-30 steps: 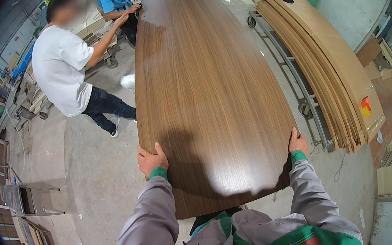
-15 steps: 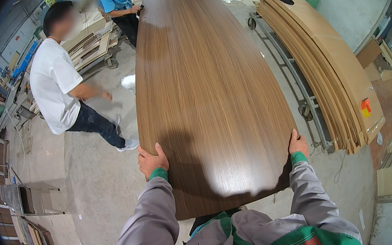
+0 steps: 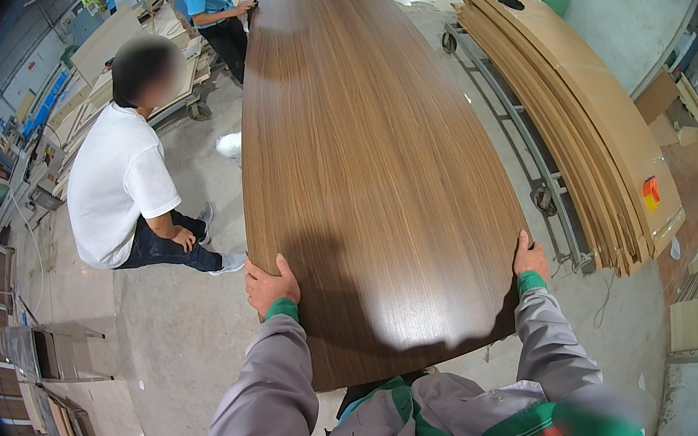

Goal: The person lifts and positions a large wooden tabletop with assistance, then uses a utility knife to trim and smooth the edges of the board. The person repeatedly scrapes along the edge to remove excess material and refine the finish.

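A long brown wood-grain panel (image 3: 377, 162) stretches away from my body, its near end close to my waist. My left hand (image 3: 272, 286) grips its left edge, thumb lying on top and the fingers curled over the side. Opposite, my right hand (image 3: 531, 258) holds the right edge in the same way, thumb up. The fingertips beneath the panel are hidden, as is whatever bears it. At the far left edge, a person in a blue shirt (image 3: 207, 0) has a hand by the panel's side.
A person in a white T-shirt (image 3: 120, 181) crouches left of the panel. To the right, a wheeled metal rack (image 3: 520, 123) carries stacked boards in brown cardboard (image 3: 587, 101). A cart with wooden strips (image 3: 176, 87) stands at the back left. A dark-seated chair (image 3: 45, 353) is at the left.
The person in white has bent down from standing to a crouch, with a hand now at the knees. My hands and the panel have not visibly moved.
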Demonstrator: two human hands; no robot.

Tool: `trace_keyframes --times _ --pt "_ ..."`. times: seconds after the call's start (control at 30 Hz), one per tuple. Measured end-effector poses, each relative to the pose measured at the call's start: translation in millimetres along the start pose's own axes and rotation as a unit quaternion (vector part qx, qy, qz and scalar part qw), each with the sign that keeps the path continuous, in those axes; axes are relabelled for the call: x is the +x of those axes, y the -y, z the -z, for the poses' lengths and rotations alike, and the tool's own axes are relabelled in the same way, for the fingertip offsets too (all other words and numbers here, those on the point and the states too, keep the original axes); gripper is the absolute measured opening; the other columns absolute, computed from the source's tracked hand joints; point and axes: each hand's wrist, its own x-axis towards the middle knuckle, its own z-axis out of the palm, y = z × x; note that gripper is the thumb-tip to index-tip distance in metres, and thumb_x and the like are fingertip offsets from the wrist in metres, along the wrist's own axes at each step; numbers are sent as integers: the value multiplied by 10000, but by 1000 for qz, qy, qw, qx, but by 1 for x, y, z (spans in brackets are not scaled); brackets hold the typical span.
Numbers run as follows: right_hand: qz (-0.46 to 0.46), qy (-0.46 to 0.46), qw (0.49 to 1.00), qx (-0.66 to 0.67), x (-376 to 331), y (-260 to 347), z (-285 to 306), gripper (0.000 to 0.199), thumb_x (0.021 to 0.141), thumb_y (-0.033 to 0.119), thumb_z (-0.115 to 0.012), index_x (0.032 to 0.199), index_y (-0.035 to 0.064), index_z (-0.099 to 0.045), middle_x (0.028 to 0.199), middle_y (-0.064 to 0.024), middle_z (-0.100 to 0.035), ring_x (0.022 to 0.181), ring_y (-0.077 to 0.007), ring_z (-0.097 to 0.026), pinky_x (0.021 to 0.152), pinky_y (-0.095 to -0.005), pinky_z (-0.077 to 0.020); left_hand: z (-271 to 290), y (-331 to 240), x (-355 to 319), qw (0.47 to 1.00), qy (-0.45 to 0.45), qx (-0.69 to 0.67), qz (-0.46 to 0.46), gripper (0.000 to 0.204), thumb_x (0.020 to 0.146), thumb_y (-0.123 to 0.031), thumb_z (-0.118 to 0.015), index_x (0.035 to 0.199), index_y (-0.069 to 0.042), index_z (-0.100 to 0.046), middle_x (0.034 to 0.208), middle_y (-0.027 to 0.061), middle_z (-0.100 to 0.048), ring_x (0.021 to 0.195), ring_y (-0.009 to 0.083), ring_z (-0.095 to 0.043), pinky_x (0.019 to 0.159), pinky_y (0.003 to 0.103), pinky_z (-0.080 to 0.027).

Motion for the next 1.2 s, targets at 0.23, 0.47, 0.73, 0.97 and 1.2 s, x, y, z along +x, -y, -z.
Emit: trace_keyframes --times 0.23,0.47,0.73,0.97,1.2 --pt "8 -7 1000 -1 3 -2 -3 873 1005 732 -368 1363 -20 -631 1298 -277 -681 1225 -420 -651 1039 -507 -500 -5 3 1 1000 -7 -4 -3 869 957 -620 -563 1557 -33 -335 1372 250 -563 1262 428 -558 1053 558 -427" --pt "6 0 1000 5 3 -3 -2 870 1006 725 -378 1350 -33 -635 1284 -286 -683 1215 -425 -655 1035 -508 -503 -7 3 2 1000 -8 -2 -3 877 955 -624 -562 1561 -33 -336 1376 252 -562 1261 427 -558 1054 555 -426" --pt "3 0 1000 8 1 -2 -1 841 1007 717 -392 1340 -13 -645 1279 -270 -690 1213 -424 -654 1033 -509 -501 -6 3 1 1000 -6 -3 -2 870 958 -622 -561 1564 -47 -320 1375 250 -560 1259 427 -558 1054 552 -426" --pt "3 1 1000 4 0 -1 0 846 1008 720 -385 1354 -10 -637 1297 -268 -683 1225 -417 -649 1041 -505 -498 -4 3 0 1000 -1 -3 -1 861 961 -618 -560 1562 -48 -326 1375 247 -562 1263 426 -555 1056 548 -426" --pt "-1 14 1000 -3 1 -1 -1 883 1003 746 -353 1398 -3 -603 1339 -262 -665 1260 -410 -632 1057 -508 -490 -8 4 1 1000 -17 1 -6 861 958 -614 -569 1558 -43 -334 1359 246 -569 1249 425 -563 1047 550 -430"
